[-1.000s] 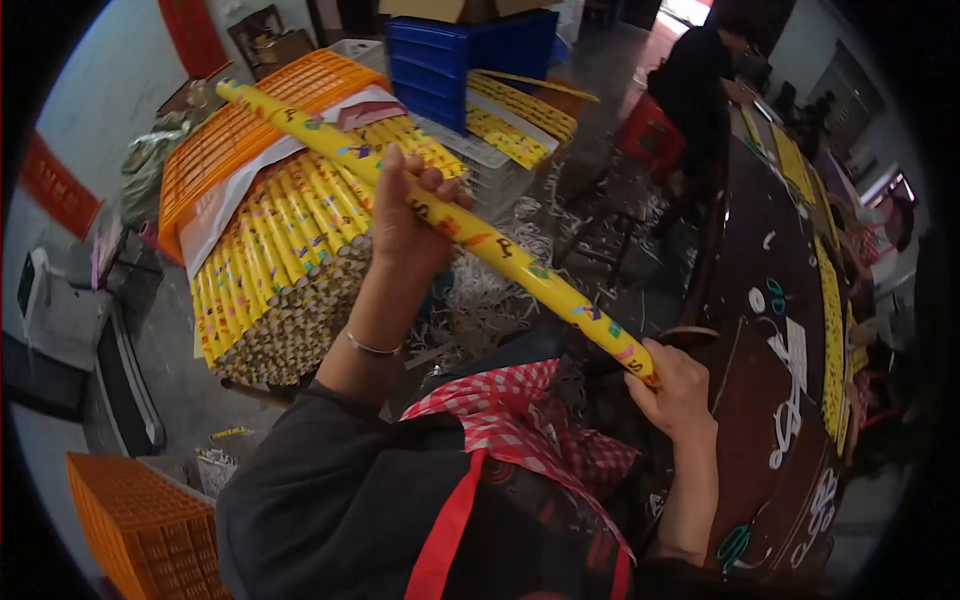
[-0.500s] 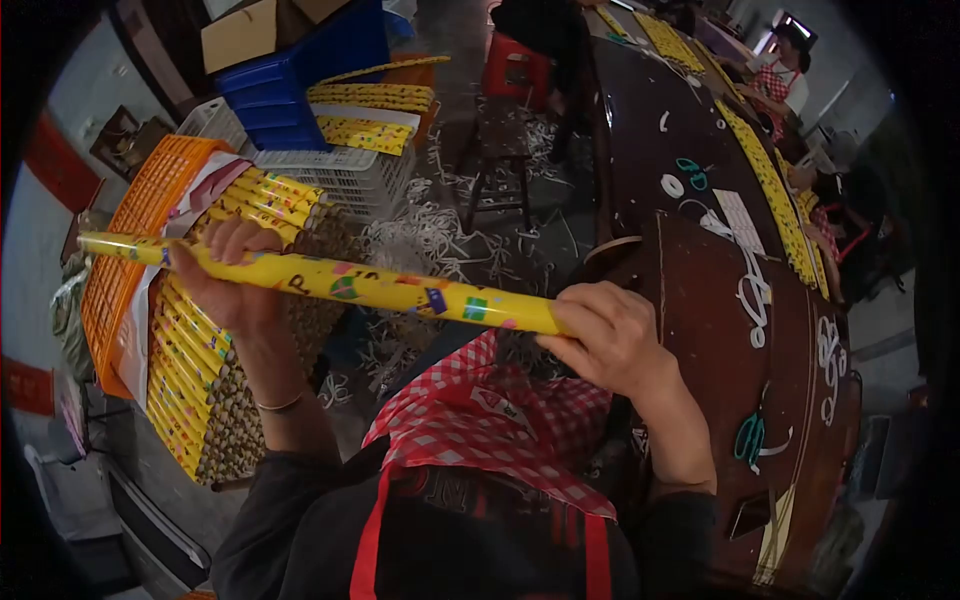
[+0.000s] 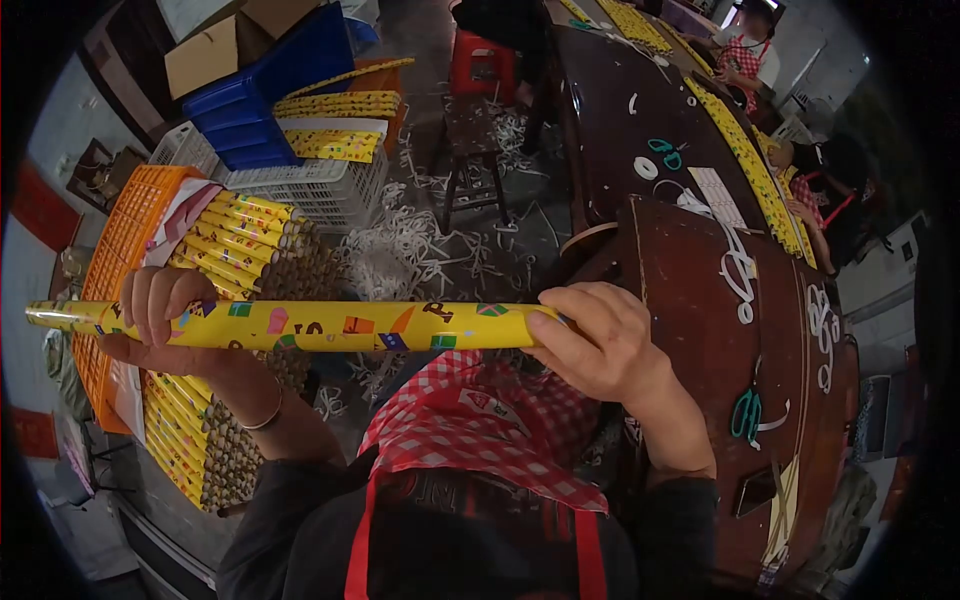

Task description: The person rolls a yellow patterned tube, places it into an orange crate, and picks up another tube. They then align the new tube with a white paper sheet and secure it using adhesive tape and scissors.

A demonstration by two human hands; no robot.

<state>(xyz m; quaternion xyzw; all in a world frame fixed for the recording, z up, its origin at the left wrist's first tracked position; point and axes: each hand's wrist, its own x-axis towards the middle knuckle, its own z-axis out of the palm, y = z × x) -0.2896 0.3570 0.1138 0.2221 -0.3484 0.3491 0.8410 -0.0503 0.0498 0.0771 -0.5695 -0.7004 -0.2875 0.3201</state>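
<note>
A long yellow roll of wrapping paper [image 3: 340, 327] with colourful printed shapes lies level across the view, in front of my chest. My left hand [image 3: 165, 315] is wrapped round it near its left end, thumb below and fingers over the top. At the right end, my right hand [image 3: 600, 335] closes over the tip of the roll, so that tip is hidden. Behind my left hand, a large stack of similar yellow rolls [image 3: 235, 240] shows many round open ends.
An orange plastic basket [image 3: 115, 235] stands behind the stack. A blue bin [image 3: 235, 115] sits on a white crate [image 3: 340, 190]. White strips [image 3: 390, 250] litter the floor. The brown table [image 3: 690, 380] at right holds teal scissors [image 3: 745, 412]. Co-workers [image 3: 745, 60] sit along its far side.
The roll has gone from sloping down to the right to nearly level. My left hand has moved left and lower along with it. The whole view has shifted slightly.
</note>
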